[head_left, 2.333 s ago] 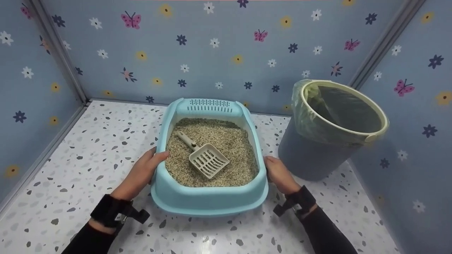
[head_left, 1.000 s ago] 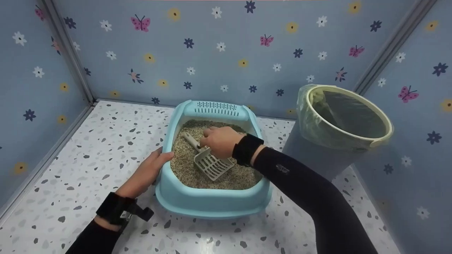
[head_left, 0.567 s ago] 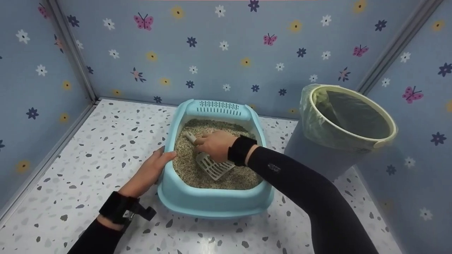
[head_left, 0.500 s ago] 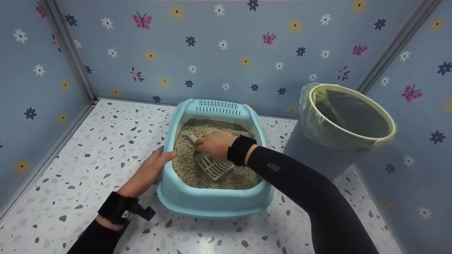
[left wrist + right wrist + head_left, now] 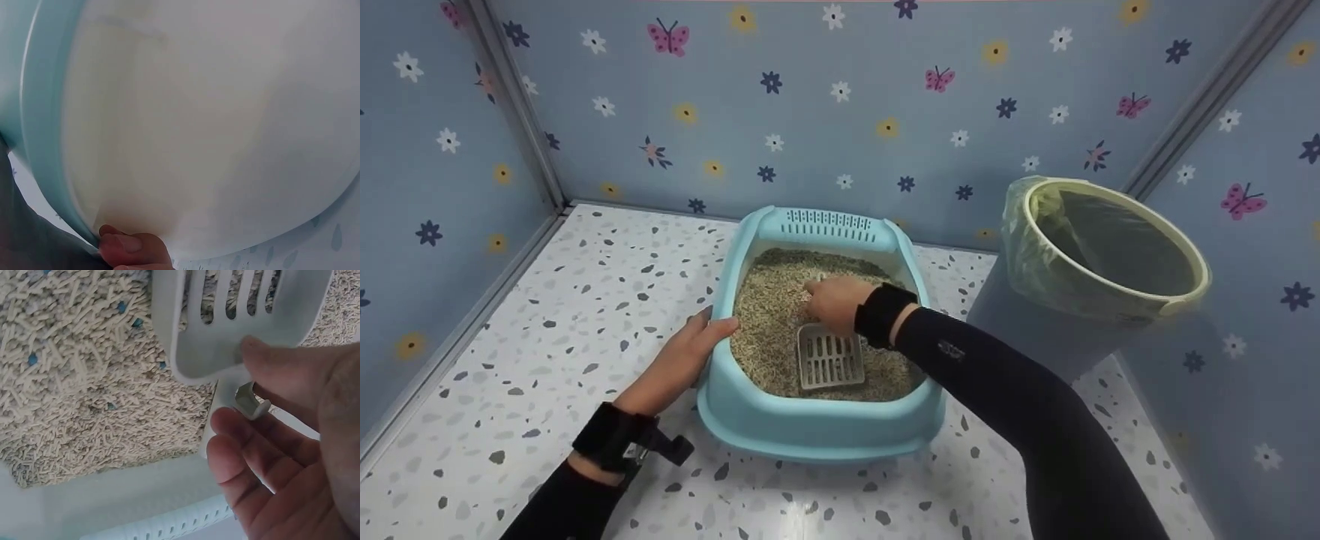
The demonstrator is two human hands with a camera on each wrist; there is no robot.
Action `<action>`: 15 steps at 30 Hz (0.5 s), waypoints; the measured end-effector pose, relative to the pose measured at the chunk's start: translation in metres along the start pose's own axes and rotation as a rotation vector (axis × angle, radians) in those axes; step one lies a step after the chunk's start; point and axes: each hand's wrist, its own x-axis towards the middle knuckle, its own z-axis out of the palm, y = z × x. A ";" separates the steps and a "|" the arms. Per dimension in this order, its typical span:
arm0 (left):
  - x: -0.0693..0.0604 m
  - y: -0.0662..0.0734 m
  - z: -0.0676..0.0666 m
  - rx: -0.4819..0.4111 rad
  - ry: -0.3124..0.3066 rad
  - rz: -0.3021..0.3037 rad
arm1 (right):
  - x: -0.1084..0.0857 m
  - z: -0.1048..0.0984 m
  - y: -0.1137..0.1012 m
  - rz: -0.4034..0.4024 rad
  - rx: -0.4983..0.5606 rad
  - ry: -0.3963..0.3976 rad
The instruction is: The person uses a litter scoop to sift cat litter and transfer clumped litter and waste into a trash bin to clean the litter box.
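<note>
A light blue litter box (image 5: 819,431) full of pellet litter (image 5: 765,322) stands on the speckled surface. My left hand (image 5: 679,361) grips its left side, thumb over the rim; in the left wrist view, fingertips (image 5: 132,247) touch the box's pale outer wall. Inside the box, my right hand (image 5: 836,301) holds a slotted beige litter scoop (image 5: 197,357) where head meets handle. The right wrist view shows the thumb on the head and fingers curled about the handle. The scoop's head faces the near side, low over the litter; whether it touches is unclear.
A grey trash can (image 5: 1027,330) with a cream rim and a yellowish liner bag (image 5: 1020,262) stands right of the litter box. Blue flowered panels (image 5: 810,135) enclose the back and both sides. The white terrazzo-patterned surface (image 5: 615,300) extends around the box.
My right hand left the box's right side, reached in and took hold of the scoop. The scoop has turned so its head points toward me. My left hand stays on the rim.
</note>
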 end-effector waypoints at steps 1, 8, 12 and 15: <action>0.000 0.000 0.000 -0.002 0.004 0.006 | -0.001 0.001 0.001 0.010 0.013 -0.014; 0.000 -0.001 0.000 -0.012 0.009 0.037 | -0.012 0.003 0.009 0.047 0.075 -0.038; -0.001 -0.001 -0.001 -0.032 0.002 0.044 | -0.015 0.003 0.011 0.033 0.045 -0.050; -0.001 -0.001 0.000 -0.035 0.005 0.044 | -0.019 0.004 0.013 0.039 -0.005 -0.054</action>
